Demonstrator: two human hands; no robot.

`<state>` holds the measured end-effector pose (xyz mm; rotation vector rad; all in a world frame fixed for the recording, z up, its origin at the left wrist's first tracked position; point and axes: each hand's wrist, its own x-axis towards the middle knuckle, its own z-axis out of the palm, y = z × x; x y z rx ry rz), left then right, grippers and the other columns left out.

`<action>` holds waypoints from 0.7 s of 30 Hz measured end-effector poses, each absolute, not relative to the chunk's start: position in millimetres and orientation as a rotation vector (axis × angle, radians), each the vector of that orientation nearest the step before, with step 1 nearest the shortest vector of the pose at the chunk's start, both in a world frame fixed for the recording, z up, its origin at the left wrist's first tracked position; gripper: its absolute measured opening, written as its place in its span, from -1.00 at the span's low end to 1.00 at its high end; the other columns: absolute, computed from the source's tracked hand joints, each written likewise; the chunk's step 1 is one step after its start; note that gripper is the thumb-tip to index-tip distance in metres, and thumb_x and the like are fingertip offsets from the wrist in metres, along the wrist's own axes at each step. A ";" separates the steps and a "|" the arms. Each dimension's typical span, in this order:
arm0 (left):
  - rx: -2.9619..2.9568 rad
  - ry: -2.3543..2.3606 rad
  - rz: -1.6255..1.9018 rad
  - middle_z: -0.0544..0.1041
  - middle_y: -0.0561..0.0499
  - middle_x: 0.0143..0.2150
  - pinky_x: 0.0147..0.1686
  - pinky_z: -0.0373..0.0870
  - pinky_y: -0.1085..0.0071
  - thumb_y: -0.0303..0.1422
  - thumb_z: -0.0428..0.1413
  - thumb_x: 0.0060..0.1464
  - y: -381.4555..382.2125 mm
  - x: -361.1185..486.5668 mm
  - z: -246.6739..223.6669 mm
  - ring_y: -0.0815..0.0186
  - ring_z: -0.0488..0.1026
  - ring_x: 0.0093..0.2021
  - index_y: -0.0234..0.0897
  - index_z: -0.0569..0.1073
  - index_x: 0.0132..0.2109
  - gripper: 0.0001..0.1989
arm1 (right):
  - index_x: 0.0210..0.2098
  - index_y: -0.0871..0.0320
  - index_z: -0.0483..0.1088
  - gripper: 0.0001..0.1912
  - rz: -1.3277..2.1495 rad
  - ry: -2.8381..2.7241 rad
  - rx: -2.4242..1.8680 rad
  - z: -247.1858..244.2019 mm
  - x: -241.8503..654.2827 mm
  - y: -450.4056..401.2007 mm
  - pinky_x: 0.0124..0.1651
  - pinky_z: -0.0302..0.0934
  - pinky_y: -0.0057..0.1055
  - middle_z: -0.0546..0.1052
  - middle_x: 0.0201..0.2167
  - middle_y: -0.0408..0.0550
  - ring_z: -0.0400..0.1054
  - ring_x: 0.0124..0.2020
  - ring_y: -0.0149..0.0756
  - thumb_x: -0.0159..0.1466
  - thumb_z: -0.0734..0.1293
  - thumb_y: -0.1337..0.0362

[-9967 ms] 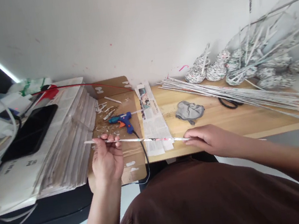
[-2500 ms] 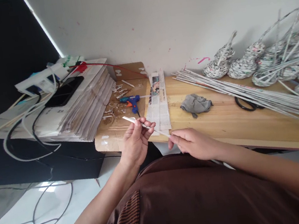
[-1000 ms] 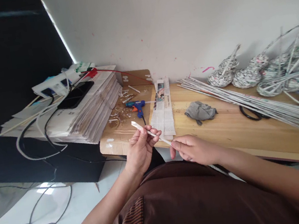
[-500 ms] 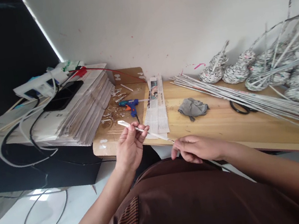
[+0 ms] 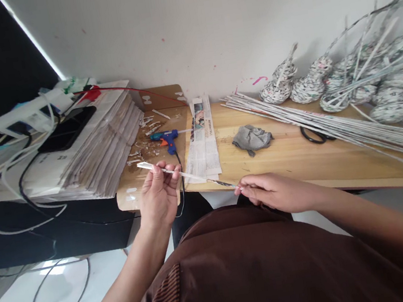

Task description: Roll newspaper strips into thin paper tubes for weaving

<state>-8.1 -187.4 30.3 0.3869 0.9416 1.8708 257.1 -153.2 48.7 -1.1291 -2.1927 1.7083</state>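
A thin rolled newspaper tube [image 5: 194, 176] slants across the front edge of the wooden table, between my two hands. My left hand [image 5: 158, 190] pinches it near its flattened white end, thumb against fingertips. Farther down, at a printed stretch of the tube, my right hand [image 5: 268, 189] closes its fingers round it; the part beyond is hidden by that hand. Just behind the tube lie flat newspaper strips [image 5: 207, 152]. A blue glue gun [image 5: 170, 140] rests on a brown board strewn with paper scraps, beyond my left hand.
Stacked paper [image 5: 105, 155] at the left carries a phone [image 5: 67, 129] and tangled cables. A grey cloth [image 5: 252, 138] lies mid-table. To the right are a bundle of paper tubes [image 5: 318, 123], black looped handles [image 5: 313, 135] and several woven paper forms [image 5: 307, 84].
My right hand has slid along the tube away from my left hand, baring a printed stretch between them. My left hand keeps its pinch. The whole view has shifted slightly.
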 end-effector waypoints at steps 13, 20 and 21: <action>0.373 1.004 1.951 0.54 0.02 -0.42 -0.26 0.54 0.56 -0.39 0.07 0.22 -183.8 -16.3 35.1 0.41 0.57 -0.32 -0.35 0.51 -0.32 -0.82 | -0.19 0.19 0.41 -0.52 1.775 -2.254 -1.244 41.9 287.8 -158.3 -0.40 0.14 -0.45 0.38 -0.54 -0.14 0.25 -0.49 -0.39 0.33 0.15 -0.11; 0.361 0.981 1.883 0.52 0.02 -0.41 -0.18 0.54 0.51 -0.36 0.12 0.19 -185.4 -8.1 34.0 0.40 0.56 -0.31 -0.36 0.51 -0.31 -0.84 | -0.09 0.21 0.40 -0.46 2.049 -2.135 -1.155 46.6 291.1 -159.1 -0.40 0.23 -0.44 0.37 -0.51 -0.12 0.28 -0.49 -0.39 0.35 0.10 -0.12; 0.379 0.962 1.862 0.53 0.02 -0.40 -0.20 0.54 0.52 -0.36 0.13 0.18 -185.9 -5.3 33.1 0.39 0.57 -0.29 -0.35 0.51 -0.31 -0.85 | -0.05 0.20 0.39 -0.46 2.018 -2.127 -1.173 49.5 284.4 -158.7 -0.43 0.24 -0.45 0.39 -0.47 -0.10 0.31 -0.46 -0.38 0.33 0.12 -0.13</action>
